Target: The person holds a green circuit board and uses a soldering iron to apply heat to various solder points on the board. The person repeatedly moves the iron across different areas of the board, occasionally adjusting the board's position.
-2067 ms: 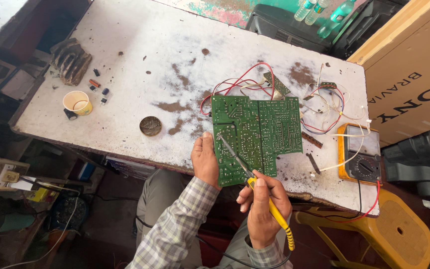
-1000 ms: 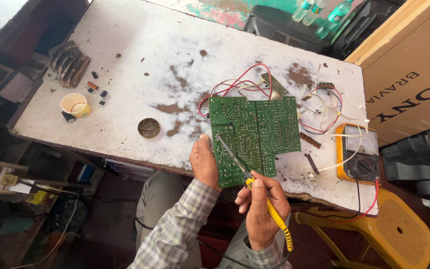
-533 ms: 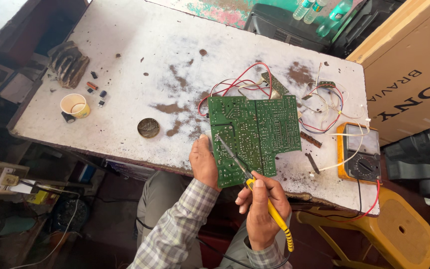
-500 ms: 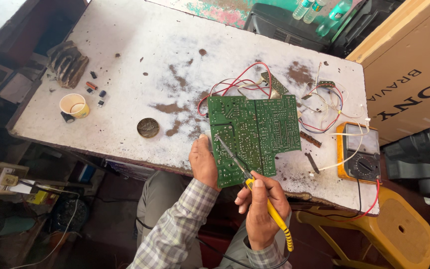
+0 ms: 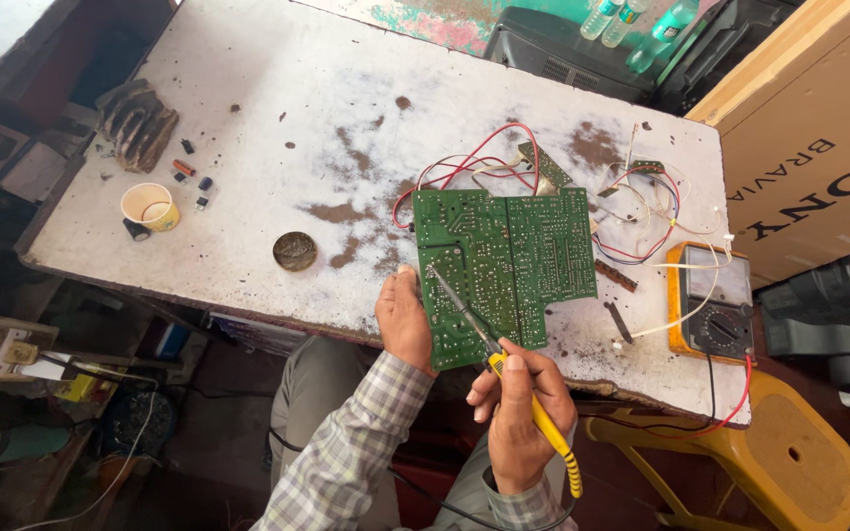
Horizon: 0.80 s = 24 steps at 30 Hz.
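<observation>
One green circuit board [image 5: 509, 265] lies on the white, stained table [image 5: 277, 128], solder side up, its near edge overhanging the table's front edge. Its long axis runs roughly left to right across the view, slightly tilted, with a notch cut from the near right corner. One left hand [image 5: 405, 320] grips the board's near left corner, thumb on top and the fingers curled under, so they are hidden. One right hand [image 5: 518, 413] is closed around the yellow handle of one soldering iron [image 5: 504, 369], fingers clamped together on it in a pen-like hold. The iron's long axis runs diagonally: the tip points up and to the left, resting on the board near its left edge, while the handle end points down and to the right, past the wrist. Both sleeves are checked. Red, white and dark wires [image 5: 484, 162] run from the board's far edge and right side, and two small green boards hang on them. One yellow multimeter [image 5: 710, 300] lies at the right end of the table, just beside the board, with one red lead trailing off the table edge. At the left end sit one paper cup [image 5: 150, 206], one round tin lid [image 5: 294, 251] and one dark ribbed part [image 5: 138, 123], all well apart from the board. A few small loose components lie near the cup; I cannot tell their kind. One yellow stool [image 5: 789, 462] stands below the table at right.
</observation>
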Each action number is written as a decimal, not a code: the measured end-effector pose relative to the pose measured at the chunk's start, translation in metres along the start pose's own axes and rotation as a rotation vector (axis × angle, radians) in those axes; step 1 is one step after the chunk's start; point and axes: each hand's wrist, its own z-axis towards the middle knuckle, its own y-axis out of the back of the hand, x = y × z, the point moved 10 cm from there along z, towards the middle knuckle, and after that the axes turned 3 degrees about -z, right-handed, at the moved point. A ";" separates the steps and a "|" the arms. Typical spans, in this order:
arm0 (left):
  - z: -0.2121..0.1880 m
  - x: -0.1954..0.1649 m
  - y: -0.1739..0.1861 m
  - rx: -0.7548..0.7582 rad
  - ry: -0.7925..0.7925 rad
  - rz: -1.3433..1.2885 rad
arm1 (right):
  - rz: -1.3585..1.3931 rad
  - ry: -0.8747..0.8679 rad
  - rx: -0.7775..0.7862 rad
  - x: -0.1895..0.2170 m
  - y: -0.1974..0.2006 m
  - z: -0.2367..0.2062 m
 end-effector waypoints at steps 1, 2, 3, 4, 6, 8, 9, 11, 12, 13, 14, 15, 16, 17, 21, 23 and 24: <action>0.000 0.001 0.000 -0.005 0.008 -0.003 | -0.005 0.007 -0.005 0.001 0.000 0.000; -0.001 0.002 0.000 -0.010 0.017 -0.007 | -0.005 0.005 0.000 0.001 0.000 0.000; -0.001 0.002 0.000 -0.009 0.011 -0.003 | -0.005 0.003 0.005 0.001 -0.001 0.001; -0.001 0.001 -0.001 -0.008 0.003 0.001 | -0.003 0.001 0.011 0.001 -0.002 0.001; -0.001 -0.001 0.000 -0.010 -0.005 0.005 | -0.005 -0.007 0.012 0.000 -0.002 0.001; -0.002 -0.001 -0.001 -0.012 -0.001 0.007 | -0.015 -0.005 0.009 0.000 -0.001 0.001; -0.002 -0.001 -0.001 -0.010 0.002 0.012 | -0.022 0.002 0.006 0.001 0.000 0.001; -0.002 -0.001 -0.001 -0.005 0.009 0.024 | -0.020 0.002 0.003 0.001 0.001 0.001; -0.002 -0.001 -0.001 -0.007 0.017 0.023 | -0.011 -0.004 0.003 0.000 0.001 0.002; -0.002 0.000 -0.002 -0.009 0.025 0.023 | -0.002 -0.010 0.003 -0.001 0.001 0.002; -0.002 0.000 -0.001 -0.011 0.032 0.022 | -0.001 -0.009 0.003 -0.001 0.001 0.001; -0.003 0.000 -0.001 -0.007 0.025 0.026 | 0.000 -0.009 0.004 -0.001 0.002 0.001; -0.003 -0.001 -0.001 -0.004 0.018 0.031 | 0.000 -0.008 0.006 -0.001 0.001 0.001; -0.003 -0.002 -0.002 0.000 0.010 0.035 | -0.008 -0.008 0.002 -0.001 0.002 0.001; -0.001 -0.001 -0.001 0.006 -0.008 0.031 | -0.011 -0.014 -0.002 -0.001 0.003 -0.001; 0.000 -0.001 -0.001 0.008 -0.019 0.026 | -0.004 -0.009 0.005 0.000 0.004 -0.001; -0.001 0.000 0.000 0.006 -0.012 0.025 | -0.002 -0.002 0.012 0.001 0.004 -0.002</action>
